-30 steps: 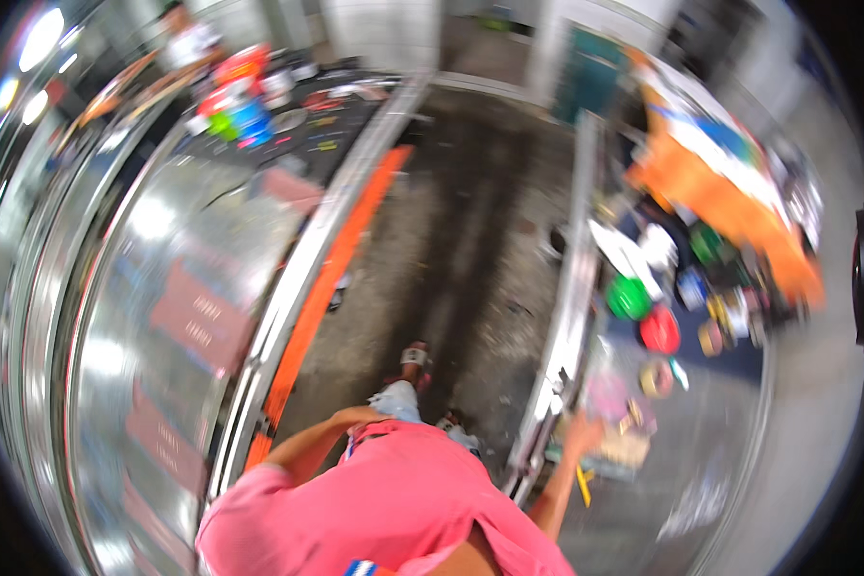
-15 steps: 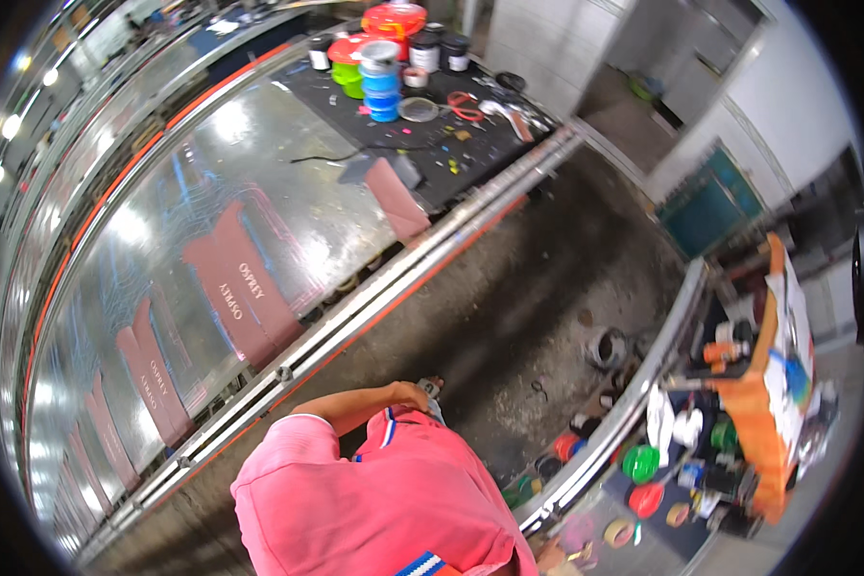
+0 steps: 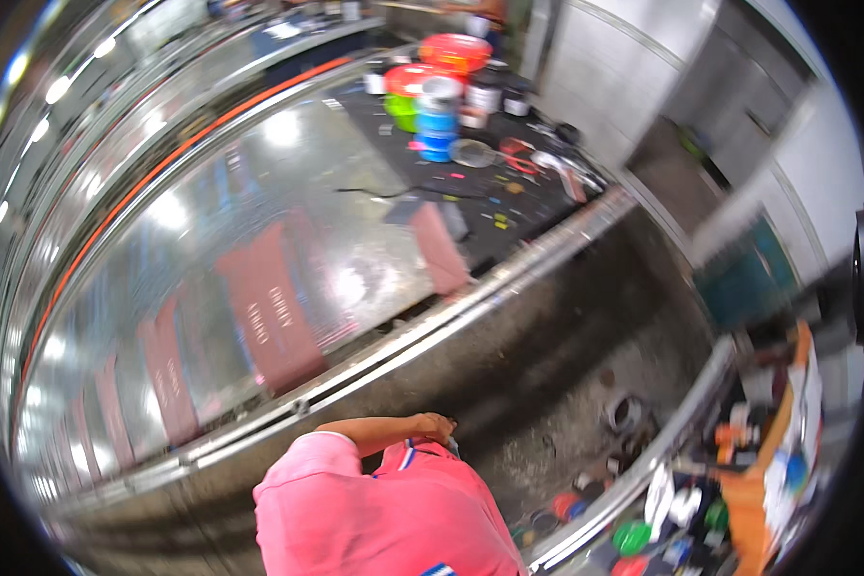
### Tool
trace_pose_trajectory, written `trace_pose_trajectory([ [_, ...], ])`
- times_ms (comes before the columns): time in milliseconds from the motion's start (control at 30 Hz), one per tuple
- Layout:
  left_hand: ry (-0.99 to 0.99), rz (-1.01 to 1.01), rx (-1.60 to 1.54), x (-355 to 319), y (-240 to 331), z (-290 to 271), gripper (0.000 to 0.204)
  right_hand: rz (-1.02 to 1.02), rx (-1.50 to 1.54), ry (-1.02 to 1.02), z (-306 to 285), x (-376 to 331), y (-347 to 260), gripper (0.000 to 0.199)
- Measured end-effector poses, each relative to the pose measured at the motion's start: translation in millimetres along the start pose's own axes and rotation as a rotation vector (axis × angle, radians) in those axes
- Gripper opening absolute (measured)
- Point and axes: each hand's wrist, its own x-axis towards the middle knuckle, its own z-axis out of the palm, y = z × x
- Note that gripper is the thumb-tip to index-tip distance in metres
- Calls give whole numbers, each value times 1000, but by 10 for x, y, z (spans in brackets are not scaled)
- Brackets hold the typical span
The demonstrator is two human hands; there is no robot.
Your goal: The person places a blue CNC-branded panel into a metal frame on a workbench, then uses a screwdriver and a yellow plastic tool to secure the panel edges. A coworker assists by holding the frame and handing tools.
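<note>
Steel surface runs long from lower left to upper right, a person's arm folded below its edge.
Pink sleeve at left; the bent left arm ends in a loosely curled hand against the chest, grasp unclear; stacked coloured tubs far right; the right hand is unseen.

Person is wearing a pink short-sleeved polo shirt, lower centre of frame; collar is showing red, white and blue striped trim.
</note>
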Motion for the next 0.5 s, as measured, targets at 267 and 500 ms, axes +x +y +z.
trace_pose_trajectory([
  [267,-65,4,150,923,-225,8,77,267,-149,51,-509,109,1229,50],
  [500,-232,-5,-300,617,234,-432,56,382,-71,178,-820,-399,1184,44],
])
